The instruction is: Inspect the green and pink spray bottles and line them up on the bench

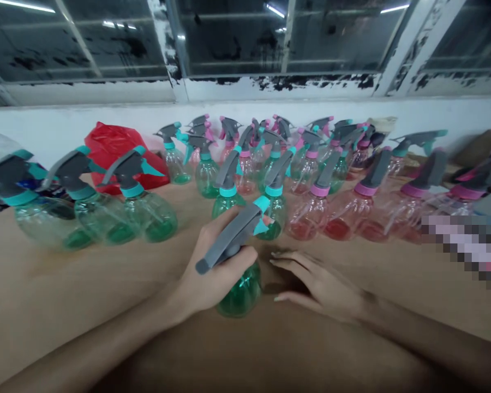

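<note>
My left hand (216, 267) is closed round the neck of a green spray bottle (241, 295) with a grey and turquoise trigger head. The bottle stands near the table's front, its nozzle pointing away from me. To its right, my right hand (315, 281) hovers low over or rests on the table with its fingers apart, holding nothing. Just beyond my hands are two more green spray bottles (275, 218) with turquoise collars. A row of pink spray bottles (304, 221) extends to the right of them.
Several green spray bottles (151, 218) line the left side of the wooden table (65, 300). More bottles in both colours crowd the back, near a red plastic bag (118, 147) and the white wall under the windows (282, 38). A pixelated patch covers part of the right edge.
</note>
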The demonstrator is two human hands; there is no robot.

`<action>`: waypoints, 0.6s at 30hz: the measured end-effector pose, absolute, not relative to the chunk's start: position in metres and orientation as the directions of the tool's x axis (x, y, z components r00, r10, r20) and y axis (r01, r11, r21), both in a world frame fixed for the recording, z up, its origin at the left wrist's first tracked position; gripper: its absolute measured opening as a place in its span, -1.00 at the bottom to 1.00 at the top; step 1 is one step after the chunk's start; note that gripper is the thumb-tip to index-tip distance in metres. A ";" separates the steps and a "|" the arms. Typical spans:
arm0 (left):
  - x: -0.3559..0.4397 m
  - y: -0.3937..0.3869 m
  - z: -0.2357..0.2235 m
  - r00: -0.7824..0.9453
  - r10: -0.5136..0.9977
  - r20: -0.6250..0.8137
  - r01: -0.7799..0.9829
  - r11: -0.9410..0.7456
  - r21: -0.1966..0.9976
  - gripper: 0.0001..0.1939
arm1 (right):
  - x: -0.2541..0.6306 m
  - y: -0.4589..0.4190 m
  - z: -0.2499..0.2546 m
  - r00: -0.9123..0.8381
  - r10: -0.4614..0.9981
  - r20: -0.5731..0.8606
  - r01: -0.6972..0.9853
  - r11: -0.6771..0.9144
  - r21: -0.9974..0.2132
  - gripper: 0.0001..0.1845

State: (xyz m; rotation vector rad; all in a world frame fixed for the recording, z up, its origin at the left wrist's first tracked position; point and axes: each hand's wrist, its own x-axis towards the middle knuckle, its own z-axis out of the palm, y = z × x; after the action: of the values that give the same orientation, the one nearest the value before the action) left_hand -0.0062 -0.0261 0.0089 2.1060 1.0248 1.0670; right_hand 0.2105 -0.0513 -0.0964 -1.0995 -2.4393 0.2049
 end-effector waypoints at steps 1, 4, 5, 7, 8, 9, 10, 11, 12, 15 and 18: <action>-0.005 -0.024 0.010 0.389 0.821 0.418 0.383 -0.557 0.737 -0.79 | 0.214 -0.050 -0.099 -0.600 0.727 0.334 0.653 0.686 -0.321 -0.42; -0.001 -0.018 0.011 0.394 0.822 0.412 0.383 -0.554 0.739 -0.79 | 0.219 -0.044 -0.100 -0.659 0.680 0.320 0.593 0.733 -0.335 -0.36; 0.000 -0.017 0.011 0.394 0.824 0.407 0.381 -0.549 0.744 -0.79 | 0.219 -0.042 -0.100 -0.670 0.673 0.313 0.583 0.738 -0.339 -0.34; 0.003 -0.013 0.010 0.403 0.825 0.395 0.369 -0.542 0.755 -0.77 | 0.219 -0.039 -0.100 -0.684 0.668 0.292 0.574 0.740 -0.351 -0.33; 0.004 -0.011 0.009 0.412 0.823 0.390 0.360 -0.540 0.760 -0.76 | 0.218 -0.037 -0.100 -0.690 0.667 0.280 0.570 0.740 -0.357 -0.34; 0.005 -0.010 0.009 0.421 0.821 0.385 0.353 -0.540 0.764 -0.75 | 0.218 -0.036 -0.100 -0.693 0.668 0.270 0.570 0.737 -0.363 -0.34; 0.006 -0.009 0.009 0.428 0.819 0.383 0.349 -0.540 0.766 -0.75 | 0.218 -0.036 -0.100 -0.693 0.671 0.261 0.571 0.733 -0.369 -0.34; 0.006 -0.008 0.009 0.433 0.816 0.382 0.348 -0.542 0.765 -0.78 | 0.218 -0.035 -0.101 -0.692 0.676 0.254 0.573 0.728 -0.375 -0.34; 0.006 -0.007 0.009 0.436 0.813 0.385 0.349 -0.547 0.761 -0.81 | 0.218 -0.035 -0.101 -0.691 0.679 0.246 0.574 0.723 -0.383 -0.34; 0.005 -0.007 0.010 0.442 0.811 0.384 0.359 -0.552 0.752 -0.88 | 0.219 -0.036 -0.100 -0.695 0.681 0.230 0.565 0.715 -0.412 -0.34; 0.002 -0.008 0.011 0.459 0.819 0.344 0.363 -0.526 0.769 -0.85 | 0.220 -0.035 -0.100 -0.697 0.686 0.211 0.565 0.706 -0.428 -0.34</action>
State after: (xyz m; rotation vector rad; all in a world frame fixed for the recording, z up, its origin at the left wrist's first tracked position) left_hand 0.0017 -0.0076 0.0115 2.0947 0.9806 0.9579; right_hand 0.2198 -0.0352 -0.0999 -0.9749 -2.5589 0.4737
